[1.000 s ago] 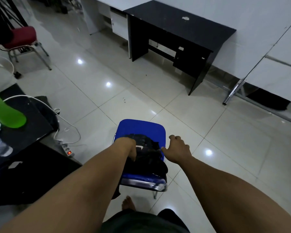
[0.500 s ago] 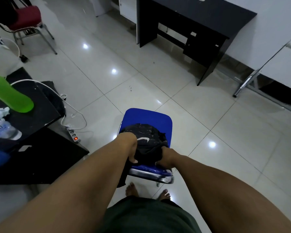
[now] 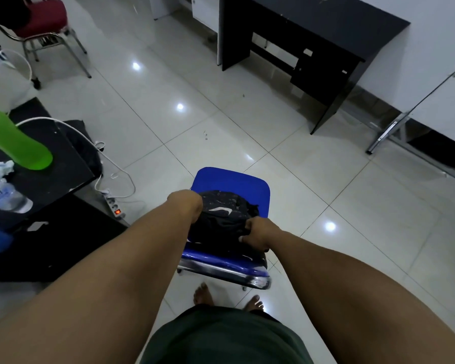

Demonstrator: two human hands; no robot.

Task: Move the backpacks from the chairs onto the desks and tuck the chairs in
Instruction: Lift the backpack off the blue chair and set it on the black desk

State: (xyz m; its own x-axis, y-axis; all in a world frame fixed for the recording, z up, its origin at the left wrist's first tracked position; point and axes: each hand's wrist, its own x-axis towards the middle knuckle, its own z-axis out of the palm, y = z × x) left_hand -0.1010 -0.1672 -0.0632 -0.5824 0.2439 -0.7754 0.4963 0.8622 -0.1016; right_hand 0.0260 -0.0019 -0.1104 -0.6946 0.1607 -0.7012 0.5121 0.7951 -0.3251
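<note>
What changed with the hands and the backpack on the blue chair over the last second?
The right hand came in from beside the blue chair and took hold of the black backpack. The left hand kept its grip on the backpack's other side. The backpack still sits on the seat, and the black desk is unchanged.

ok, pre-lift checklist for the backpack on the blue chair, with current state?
1. Left hand on the black backpack: cannot tell, fingers hidden behind the wrist.
2. Right hand grips the backpack: ok, fingers curled into the fabric.
3. Backpack resting on the blue chair: ok, not lifted yet.
4. Black desk top free for the drop: ok on the visible part.
5. Floor between chair and desk: ok, no obstacles.
6. Straps clear of the chair frame: cannot tell.
</note>
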